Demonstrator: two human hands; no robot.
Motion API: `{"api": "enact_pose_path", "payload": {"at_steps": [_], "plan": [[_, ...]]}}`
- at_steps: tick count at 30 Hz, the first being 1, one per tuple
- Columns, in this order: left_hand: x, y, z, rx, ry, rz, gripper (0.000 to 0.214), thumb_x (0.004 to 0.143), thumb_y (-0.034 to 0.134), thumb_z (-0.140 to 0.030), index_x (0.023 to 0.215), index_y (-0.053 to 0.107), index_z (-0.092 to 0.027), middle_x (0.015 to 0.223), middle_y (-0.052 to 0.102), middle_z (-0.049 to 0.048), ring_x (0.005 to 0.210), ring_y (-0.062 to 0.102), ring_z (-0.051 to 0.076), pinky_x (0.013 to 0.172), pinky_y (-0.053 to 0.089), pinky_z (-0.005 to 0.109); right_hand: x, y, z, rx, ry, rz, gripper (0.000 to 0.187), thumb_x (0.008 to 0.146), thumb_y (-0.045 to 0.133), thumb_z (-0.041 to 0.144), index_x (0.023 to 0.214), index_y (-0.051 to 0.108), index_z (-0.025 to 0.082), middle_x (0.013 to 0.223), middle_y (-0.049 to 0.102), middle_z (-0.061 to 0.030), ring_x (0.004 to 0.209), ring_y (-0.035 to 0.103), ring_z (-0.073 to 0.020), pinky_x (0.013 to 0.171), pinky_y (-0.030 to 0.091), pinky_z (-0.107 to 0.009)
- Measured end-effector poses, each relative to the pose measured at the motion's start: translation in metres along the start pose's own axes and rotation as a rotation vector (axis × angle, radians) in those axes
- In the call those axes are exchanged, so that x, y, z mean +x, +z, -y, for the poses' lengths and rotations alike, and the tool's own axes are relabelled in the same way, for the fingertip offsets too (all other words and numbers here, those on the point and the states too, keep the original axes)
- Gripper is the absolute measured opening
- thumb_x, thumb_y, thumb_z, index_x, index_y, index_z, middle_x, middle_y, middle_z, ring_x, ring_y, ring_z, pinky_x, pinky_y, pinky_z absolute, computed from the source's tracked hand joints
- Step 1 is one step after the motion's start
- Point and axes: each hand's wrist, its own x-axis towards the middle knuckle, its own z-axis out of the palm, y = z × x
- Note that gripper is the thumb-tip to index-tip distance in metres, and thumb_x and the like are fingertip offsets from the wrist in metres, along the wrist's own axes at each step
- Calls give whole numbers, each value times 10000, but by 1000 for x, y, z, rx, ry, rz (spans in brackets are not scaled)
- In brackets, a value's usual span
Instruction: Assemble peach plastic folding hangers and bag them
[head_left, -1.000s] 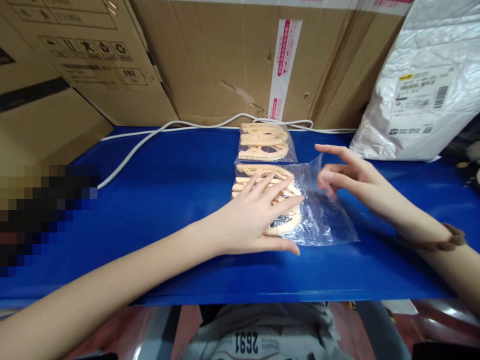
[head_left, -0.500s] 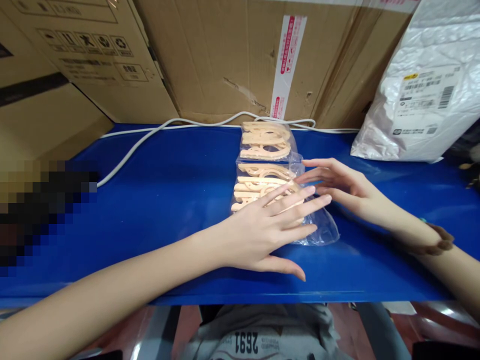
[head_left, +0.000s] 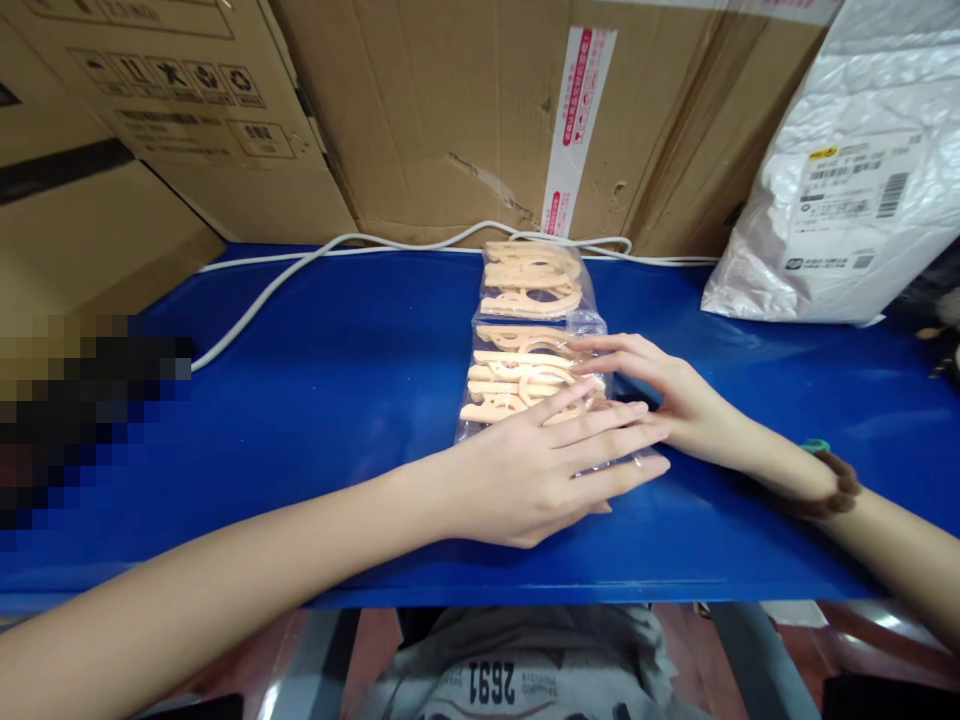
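My left hand (head_left: 529, 470) lies spread on nearer bagged hangers (head_left: 517, 357) | right hand (head_left: 664, 392) at their right edge, grip unclear | seemingly smoothing plastic; next needs light pressure

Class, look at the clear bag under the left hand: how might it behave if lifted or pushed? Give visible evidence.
The clear bag probably feels floppy, since its thin film is creased. The beige pieces inside look stiff and separate, so they might shift when lifted. Rolling seems unlikely, as the bag lies flat on the blue table.
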Motion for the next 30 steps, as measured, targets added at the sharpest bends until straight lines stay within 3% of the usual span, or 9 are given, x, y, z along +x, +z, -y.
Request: {"api": "enact_pose_path", "payload": {"at_steps": [4,8,12,17,22,27,30], "plan": [[0,-3,-1,-21,-2,-24,444,1040,423,-305,1398,556,-78,1445,595,98,1398,487,241,1247,276,460,1,1,4,-111,42,-58,387,930,639,442,1290,627,300,1424,580,-87,1323,535,-293,1101,430,-489],[-2,-4,0,-17,36,-125,372,1008,482,-288,1270,655,-89,1292,703,79,1244,612,214,1171,405,384,1,1,6,-150,50,20,390,983,553,417,1345,588,277,1451,567,-89,1350,515,-277,1111,425,-484],[-2,-2,3,89,139,-240,256,985,531,-215,1121,721,-109,1077,772,45,1011,701,187,984,539,326,-1,2,4,-157,60,81,436,1007,506,402,1424,532,278,1523,508,-72,1404,466,-265,1144,397,-479],[2,-4,3,203,190,-206,310,996,495,-126,1255,660,-170,919,770,0,770,705,137,776,581,294,-2,2,2,-178,61,103,509,987,534,451,1472,492,302,1577,446,-59,1448,415,-278,1173,365,-499],[2,-2,1,273,94,-152,261,1008,473,-129,1154,689,-107,989,761,68,866,715,170,748,579,295,-2,3,2,-221,47,144,569,1001,505,456,1538,397,302,1628,355,-71,1502,321,-281,1208,289,-556],[1,2,-3,315,50,-167,197,976,508,-112,979,706,-104,1004,746,91,970,709,209,900,565,340,-4,3,2,-217,40,172,605,1007,493,430,1578,321,329,1648,305,-46,1525,257,-284,1229,236,-572],[2,4,-8,340,55,-173,170,960,532,-129,889,686,-119,946,745,83,938,712,217,909,565,347,-2,2,3,-230,42,181,604,1011,487,432,1580,319,322,1646,309,-47,1523,265,-276,1231,241,-561]]}}
